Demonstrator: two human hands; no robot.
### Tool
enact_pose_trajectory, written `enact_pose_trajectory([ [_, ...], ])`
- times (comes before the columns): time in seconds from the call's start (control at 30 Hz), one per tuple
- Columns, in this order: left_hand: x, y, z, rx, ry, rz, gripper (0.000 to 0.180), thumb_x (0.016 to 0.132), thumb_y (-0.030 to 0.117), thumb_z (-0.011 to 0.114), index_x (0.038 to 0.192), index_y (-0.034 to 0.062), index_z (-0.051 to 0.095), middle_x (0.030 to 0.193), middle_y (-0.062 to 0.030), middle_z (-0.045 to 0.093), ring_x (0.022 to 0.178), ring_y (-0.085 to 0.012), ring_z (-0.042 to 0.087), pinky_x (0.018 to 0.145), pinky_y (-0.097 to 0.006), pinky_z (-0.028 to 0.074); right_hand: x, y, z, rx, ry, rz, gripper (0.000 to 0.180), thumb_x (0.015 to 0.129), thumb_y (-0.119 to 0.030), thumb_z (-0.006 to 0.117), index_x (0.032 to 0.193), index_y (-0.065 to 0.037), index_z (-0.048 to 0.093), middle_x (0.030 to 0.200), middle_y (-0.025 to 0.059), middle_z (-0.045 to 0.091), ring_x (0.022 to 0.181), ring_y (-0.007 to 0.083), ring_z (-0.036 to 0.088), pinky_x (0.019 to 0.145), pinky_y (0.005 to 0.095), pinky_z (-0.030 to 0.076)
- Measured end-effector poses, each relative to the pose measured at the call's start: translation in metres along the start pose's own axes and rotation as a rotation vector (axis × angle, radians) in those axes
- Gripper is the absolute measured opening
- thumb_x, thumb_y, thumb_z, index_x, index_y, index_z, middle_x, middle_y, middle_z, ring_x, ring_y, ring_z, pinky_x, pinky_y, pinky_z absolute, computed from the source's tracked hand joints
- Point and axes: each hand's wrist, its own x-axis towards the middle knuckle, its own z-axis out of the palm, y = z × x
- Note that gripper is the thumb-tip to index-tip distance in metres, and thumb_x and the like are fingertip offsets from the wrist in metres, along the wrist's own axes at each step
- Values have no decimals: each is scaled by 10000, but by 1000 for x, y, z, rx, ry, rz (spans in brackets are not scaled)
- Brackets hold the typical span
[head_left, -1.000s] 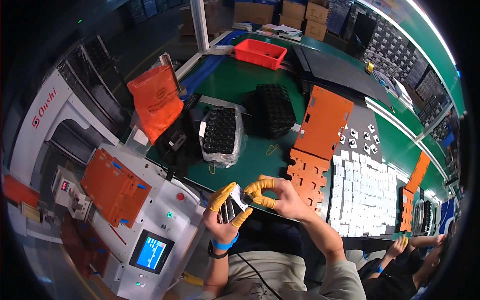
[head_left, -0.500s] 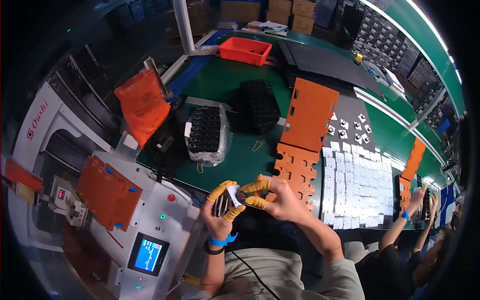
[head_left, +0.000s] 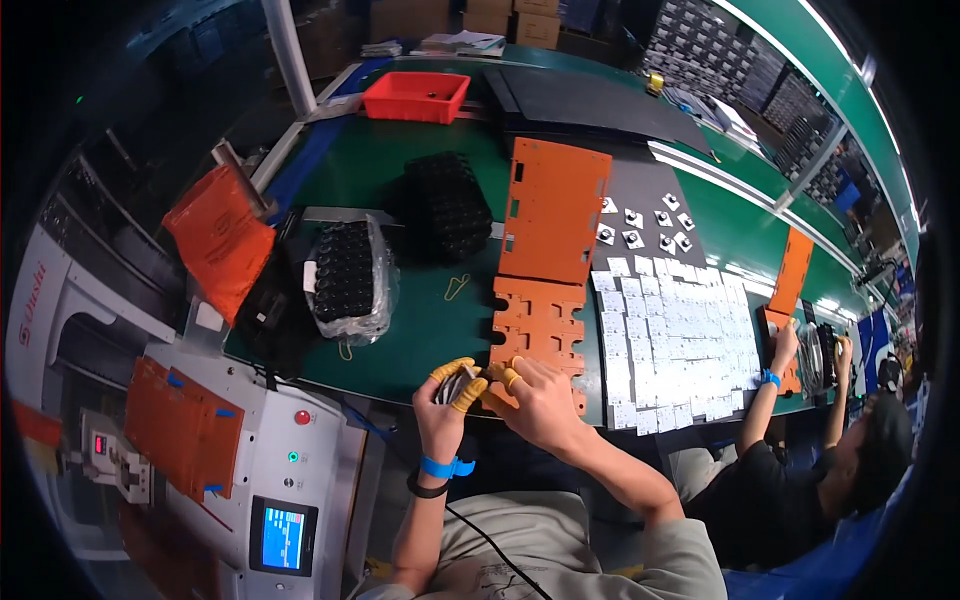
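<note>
Green bench (head_left: pixel 425 305), red-lettered machine (head_left: pixel 262 455) — left hand (head_left: pixel 440 408) pinching plates (head_left: pixel 457 384) — right hand (head_left: pixel 543 402) grip unclear.

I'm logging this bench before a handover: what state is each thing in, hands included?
Left hand, closed around thin plates
Right hand, fingers bent, grip unclear
Orange fixture, open, flat panel beyond the notched part
Machine screen, lit
Green light, lit
Red button, cannot tell if pressed
Red bin, upright, open-topped
Black parts, in clear plastic
White pieces, spread in close rows
</note>
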Motion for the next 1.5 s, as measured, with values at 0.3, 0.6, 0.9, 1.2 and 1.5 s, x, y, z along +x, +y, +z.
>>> enact_pose_trajectory([
  [0.3, 5, -25, 30, 40, -144, -85, 305, 851, 98, 779, 1097, -51, 677, 996, -54, 722, 897, -82, 642, 805, -251, 529, -24, 114, -14, 292, 317, 770, 241, 878, -174, 702, 982, 42, 722, 699, 150, 695, 580, 173, 641, 548, 332, 487],
  [0.6, 13, -28, 14, 7, -66, -100, 250, 895, 136, 742, 1095, -9, 703, 903, 4, 695, 662, -28, 524, 575, -201, 432, -26, 196, 3, 466, 48, 1108, 213, 849, -99, 523, 814, 43, 678, 579, -10, 526, 484, 90, 472, 443, 272, 347],
  [0.9, 18, -44, 21, -329, -176, -261, 295, 1027, 246, 529, 1190, 19, 620, 878, 15, 612, 627, -55, 410, 572, -223, 329, 13, 204, -25, 252, -352, 1083, 295, 840, -223, 677, 790, 67, 666, 625, 76, 586, 500, 171, 555, 470, 316, 447],
  [1.2, 45, -33, -38, -910, -155, -476, 396, 990, 293, 543, 1277, 21, 571, 1040, -88, 642, 855, -194, 588, 803, -331, 481, 65, 72, -16, -136, -253, 488, 296, 840, -328, 742, 804, -36, 716, 719, 190, 670, 697, 402, 652, 635, 462, 526],
  [1.5, 18, -16, -106, -723, -58, -362, 446, 1030, 364, 451, 1337, 51, 533, 1225, -164, 636, 882, -240, 655, 737, -299, 530, 198, 28, 132, 423, -206, 145, 220, 827, -65, 698, 1019, 40, 675, 872, 178, 701, 799, 262, 695, 721, 346, 538],
])
